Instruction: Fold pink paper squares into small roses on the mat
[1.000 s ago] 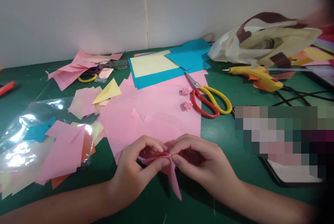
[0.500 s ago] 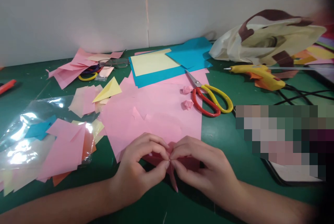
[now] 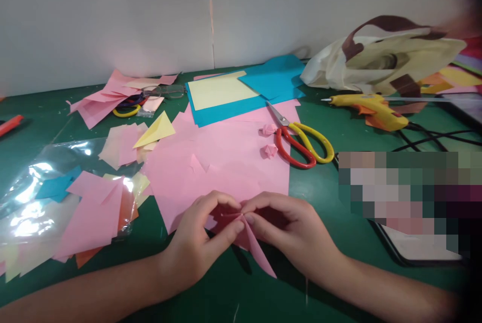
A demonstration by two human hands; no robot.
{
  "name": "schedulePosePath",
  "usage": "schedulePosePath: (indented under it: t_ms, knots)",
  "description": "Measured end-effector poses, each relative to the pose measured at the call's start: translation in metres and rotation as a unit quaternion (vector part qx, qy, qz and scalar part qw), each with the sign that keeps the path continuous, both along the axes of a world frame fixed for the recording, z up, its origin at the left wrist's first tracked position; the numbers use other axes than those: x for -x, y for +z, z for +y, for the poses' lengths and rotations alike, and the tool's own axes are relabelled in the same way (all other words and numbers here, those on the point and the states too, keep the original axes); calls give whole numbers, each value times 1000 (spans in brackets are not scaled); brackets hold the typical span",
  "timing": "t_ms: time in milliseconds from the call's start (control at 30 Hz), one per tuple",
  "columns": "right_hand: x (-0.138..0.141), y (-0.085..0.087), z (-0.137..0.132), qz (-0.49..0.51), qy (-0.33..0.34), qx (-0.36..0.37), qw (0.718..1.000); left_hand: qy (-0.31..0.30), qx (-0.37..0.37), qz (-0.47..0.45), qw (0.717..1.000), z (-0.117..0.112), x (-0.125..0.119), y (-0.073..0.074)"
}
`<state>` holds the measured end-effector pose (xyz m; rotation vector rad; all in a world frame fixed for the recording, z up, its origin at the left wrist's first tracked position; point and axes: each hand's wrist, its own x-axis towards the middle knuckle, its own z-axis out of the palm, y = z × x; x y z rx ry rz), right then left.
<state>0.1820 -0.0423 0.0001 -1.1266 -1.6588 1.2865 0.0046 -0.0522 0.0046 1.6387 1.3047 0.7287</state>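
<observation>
Between my two hands is a folded pink paper piece (image 3: 259, 255), its pointed flap hanging down toward the right. My left hand (image 3: 203, 242) pinches it between thumb and fingertips from the left. From the other side, my right hand (image 3: 288, 227) pinches the same paper, the fingertips of both hands nearly meeting. Beneath and beyond my hands lies a large pink sheet (image 3: 226, 157). Two small folded pink paper shapes (image 3: 270, 150) rest on its right side, beside scissors (image 3: 297, 137) with one red and one yellow handle. The fingers partly hide the fold being held.
Plastic-wrapped paper scraps (image 3: 90, 212) lie at left, near a yellow folded paper (image 3: 158, 129). Blue sheets (image 3: 278, 77) and a cream sheet (image 3: 222, 89) sit at the back. A yellow glue gun (image 3: 376, 107), cables, a cloth bag (image 3: 324, 69) and a phone-like device (image 3: 425, 252) are right.
Both hands have shifted slightly up while still pinching the paper. Its hanging flap now shows longer and swings out further to the right.
</observation>
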Motion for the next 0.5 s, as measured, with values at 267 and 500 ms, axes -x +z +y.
schedulePosePath:
  t_ms: [267, 500]
  knots:
    - [0, 3, 2, 46, 13, 51, 998, 12, 79, -26, 996, 0, -2, 4]
    - [1, -5, -1, 18, -21, 1, 1000, 60, 46, -77, 994, -2, -1, 2]
